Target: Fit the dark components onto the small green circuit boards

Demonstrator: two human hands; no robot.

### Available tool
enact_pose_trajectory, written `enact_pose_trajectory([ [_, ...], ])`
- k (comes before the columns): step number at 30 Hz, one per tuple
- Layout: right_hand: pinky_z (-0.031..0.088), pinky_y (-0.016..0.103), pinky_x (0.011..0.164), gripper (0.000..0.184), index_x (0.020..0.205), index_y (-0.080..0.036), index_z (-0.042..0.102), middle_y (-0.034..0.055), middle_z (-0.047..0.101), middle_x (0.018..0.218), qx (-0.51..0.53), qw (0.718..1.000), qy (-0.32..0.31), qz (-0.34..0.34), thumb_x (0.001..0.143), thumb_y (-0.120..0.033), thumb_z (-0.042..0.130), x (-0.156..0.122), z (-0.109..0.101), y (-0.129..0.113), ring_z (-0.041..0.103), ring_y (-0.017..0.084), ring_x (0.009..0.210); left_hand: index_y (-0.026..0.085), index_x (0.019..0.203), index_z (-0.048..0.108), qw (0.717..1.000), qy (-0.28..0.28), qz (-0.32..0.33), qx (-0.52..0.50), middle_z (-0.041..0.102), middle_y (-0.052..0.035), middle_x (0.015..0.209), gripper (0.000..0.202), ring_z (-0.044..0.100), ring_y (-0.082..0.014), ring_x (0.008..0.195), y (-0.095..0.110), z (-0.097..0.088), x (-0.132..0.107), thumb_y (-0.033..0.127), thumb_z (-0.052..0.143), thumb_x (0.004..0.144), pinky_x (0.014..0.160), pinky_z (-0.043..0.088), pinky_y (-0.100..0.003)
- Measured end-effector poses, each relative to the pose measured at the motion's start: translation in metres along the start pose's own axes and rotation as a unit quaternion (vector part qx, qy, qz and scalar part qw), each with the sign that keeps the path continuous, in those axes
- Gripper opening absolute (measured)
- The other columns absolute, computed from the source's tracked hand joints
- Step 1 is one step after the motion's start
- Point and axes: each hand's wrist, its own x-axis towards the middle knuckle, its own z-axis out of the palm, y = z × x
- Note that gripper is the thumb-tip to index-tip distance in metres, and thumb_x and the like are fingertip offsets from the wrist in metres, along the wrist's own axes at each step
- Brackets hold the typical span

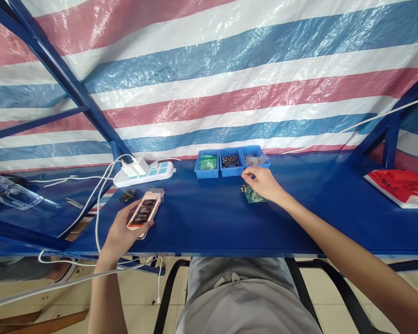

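My left hand [121, 229] is wrapped round a smartphone [144, 211] with a lit dark screen, at the left of the blue table. Over on the right, my right hand [261, 181] has thumb and fingers drawn together in a pinch; anything between them is too small to make out. It hovers at the front edge of a blue bin [266, 162] with small pieces in a clear bag. Just below it lie green circuit boards [253, 195], partly covered by the hand. The middle bin [232, 172] contains small dark parts, and the left bin [206, 174] contains green pieces.
A white power strip [163, 170] with plugged-in chargers stands at the back left, near a black computer mouse [127, 195]. White cables [97, 208] hang over the table's left side. A red-and-white package [404, 185] lies far right. Blue frame posts [73, 83] flank the table.
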Motion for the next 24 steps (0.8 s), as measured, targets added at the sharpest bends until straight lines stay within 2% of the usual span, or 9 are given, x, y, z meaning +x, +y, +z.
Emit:
enact_pose_trajectory([
  [12,0.048,0.032,0.071,0.021,0.082,-0.021,0.065,0.0052,0.070,0.089,-0.004,1.000,-0.005,-0.005,0.094,-0.027,0.049,-0.0002,-0.0007,-0.0017,0.063,0.020,0.079,0.024,0.144,0.049,1.000,-0.004,-0.002,0.002,0.057,-0.0140,0.135,0.087,0.060,-0.0354,0.119,0.0001,-0.0010,0.0001,0.061,0.075,0.069,0.101,0.052,-0.050],
  [24,0.048,0.032,0.073,0.022,0.080,-0.021,0.064,0.0047,0.070,0.089,-0.007,1.000,-0.012,-0.004,0.094,-0.026,0.048,-0.0017,-0.0010,-0.0040,0.063,0.020,0.081,0.024,0.145,0.048,1.000,-0.003,-0.004,0.015,0.058,-0.0130,0.135,0.089,0.060,-0.0346,0.119,0.0029,-0.0012,-0.0015,0.063,0.073,0.069,0.096,0.055,-0.045],
])
